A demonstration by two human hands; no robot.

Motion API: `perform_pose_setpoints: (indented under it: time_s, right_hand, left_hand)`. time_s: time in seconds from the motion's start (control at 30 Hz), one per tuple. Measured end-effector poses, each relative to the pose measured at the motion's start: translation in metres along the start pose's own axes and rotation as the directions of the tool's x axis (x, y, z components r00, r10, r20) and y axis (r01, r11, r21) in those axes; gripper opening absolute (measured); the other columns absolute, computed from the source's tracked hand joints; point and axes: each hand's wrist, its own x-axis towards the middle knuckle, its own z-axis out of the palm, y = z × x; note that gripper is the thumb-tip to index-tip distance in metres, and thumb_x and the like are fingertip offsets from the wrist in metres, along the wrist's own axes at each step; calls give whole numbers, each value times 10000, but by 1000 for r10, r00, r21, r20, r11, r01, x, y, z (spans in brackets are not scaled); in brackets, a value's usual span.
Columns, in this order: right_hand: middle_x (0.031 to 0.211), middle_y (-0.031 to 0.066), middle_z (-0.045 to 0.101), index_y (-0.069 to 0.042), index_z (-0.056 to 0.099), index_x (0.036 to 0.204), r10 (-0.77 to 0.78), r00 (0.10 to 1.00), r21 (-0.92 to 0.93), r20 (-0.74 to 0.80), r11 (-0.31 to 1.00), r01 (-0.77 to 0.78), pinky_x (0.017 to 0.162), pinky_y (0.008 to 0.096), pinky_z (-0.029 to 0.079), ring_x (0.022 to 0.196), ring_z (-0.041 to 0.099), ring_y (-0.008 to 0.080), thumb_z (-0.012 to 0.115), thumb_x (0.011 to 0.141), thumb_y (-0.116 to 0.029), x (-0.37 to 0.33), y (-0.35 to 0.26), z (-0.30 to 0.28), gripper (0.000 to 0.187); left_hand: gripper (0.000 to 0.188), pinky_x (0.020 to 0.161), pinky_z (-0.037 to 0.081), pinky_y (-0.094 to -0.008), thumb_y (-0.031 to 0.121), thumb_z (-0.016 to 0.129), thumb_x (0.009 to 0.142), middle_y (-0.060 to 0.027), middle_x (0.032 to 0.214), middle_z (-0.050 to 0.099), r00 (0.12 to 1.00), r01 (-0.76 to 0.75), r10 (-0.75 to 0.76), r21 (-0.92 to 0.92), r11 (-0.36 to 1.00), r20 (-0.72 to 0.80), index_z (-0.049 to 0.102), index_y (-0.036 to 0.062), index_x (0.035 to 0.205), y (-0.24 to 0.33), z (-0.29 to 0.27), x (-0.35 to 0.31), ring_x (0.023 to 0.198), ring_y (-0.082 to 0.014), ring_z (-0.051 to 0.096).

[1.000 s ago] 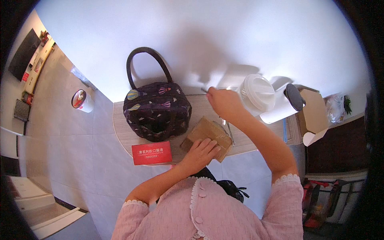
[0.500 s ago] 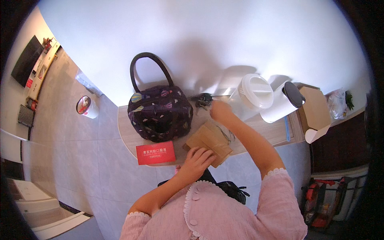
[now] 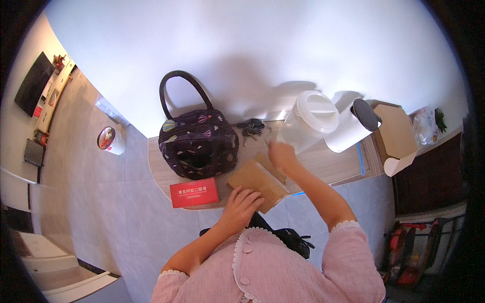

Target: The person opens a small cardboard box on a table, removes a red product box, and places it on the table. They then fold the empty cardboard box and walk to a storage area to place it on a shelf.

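A flat brown cardboard packet [image 3: 258, 183] lies at the table's front edge. My left hand [image 3: 242, 206] has its fingers curled over the packet's near left side, keeping hold of it; the thumb is hidden. Just beyond its far right edge, my right hand [image 3: 283, 158] is closed, with a thin greyish sliver showing above the fingers, too small to name. A bunch of keys [image 3: 251, 131] with a dark fob rests on the table near the wall, beyond the packet. To the left stand a dark patterned handbag [image 3: 199, 144] and a red box [image 3: 194, 192].
A lidded clear plastic jug [image 3: 309, 121] and a white cylinder with a black lid [image 3: 348, 132] stand right of my right hand. Farther right is an open cardboard box [image 3: 395, 136]. A wastebasket [image 3: 111, 141] stands on the floor at left. The wall runs behind the table [image 3: 331, 169].
My right hand has come down from near the keys to the packet's far right edge. The dark thin loop beside the packet no longer shows. My left hand stays on the packet.
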Motion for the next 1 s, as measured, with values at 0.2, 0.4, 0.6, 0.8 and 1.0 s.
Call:
perform_pose_setpoints:
  time_s: [0.2, 0.4, 0.6, 0.8, 1.0]
  right_hand:
    - [915, 196, 605, -24, 523, 1045, -30, 934, 219, -357, 969, 115, 656, 443, 475, 792, 594, 361, 546, 822, -295, 43, -53, -77, 351]
    - [978, 242, 571, 1, 406, 1170, -225, 929, 199, 293, 965, 171, 730, 441, 466, 866, 574, 390, 622, 750, -399, -54, -37, -87, 619]
    - [906, 244, 578, 30, 416, 1114, -118, 929, 208, 351, 977, 46, 711, 455, 471, 836, 580, 396, 622, 750, -378, -81, -35, -70, 584]
    - [833, 218, 598, 67, 440, 1010, -102, 941, 69, 323, 994, 85, 652, 432, 496, 774, 610, 353, 571, 772, -263, -76, -37, -53, 427]
    - [774, 191, 614, 120, 456, 973, -87, 962, -230, 257, 962, 148, 591, 353, 512, 695, 639, 270, 562, 753, -205, -74, -52, -37, 406]
  left_hand:
    - [336, 978, 293, -475, 52, 614, 667, -57, 1087, 534, 1000, 23, -23, -2, 1000, 21, 576, 82, 1000, 5, -4, 5, 1051, -248, 474]
    - [259, 843, 417, -461, 72, 634, 722, -112, 974, 531, 915, 288, -347, -271, 918, -204, 527, 68, 958, 3, 8, -4, 891, -253, 522]
    - [499, 636, 449, -276, 294, 734, 712, -74, 813, 502, 444, 654, -884, -728, 206, 148, 396, 0, 931, -6, 42, 13, 739, -152, 500]
    - [439, 586, 413, -269, 277, 742, 688, -48, 752, 481, 438, 757, -882, -600, 258, 173, 415, 26, 838, -15, 57, 26, 670, -137, 463]
    - [407, 539, 385, -284, 247, 731, 675, -47, 691, 455, 454, 734, -889, -590, 337, 58, 393, 36, 759, -15, 68, 27, 617, -142, 434]
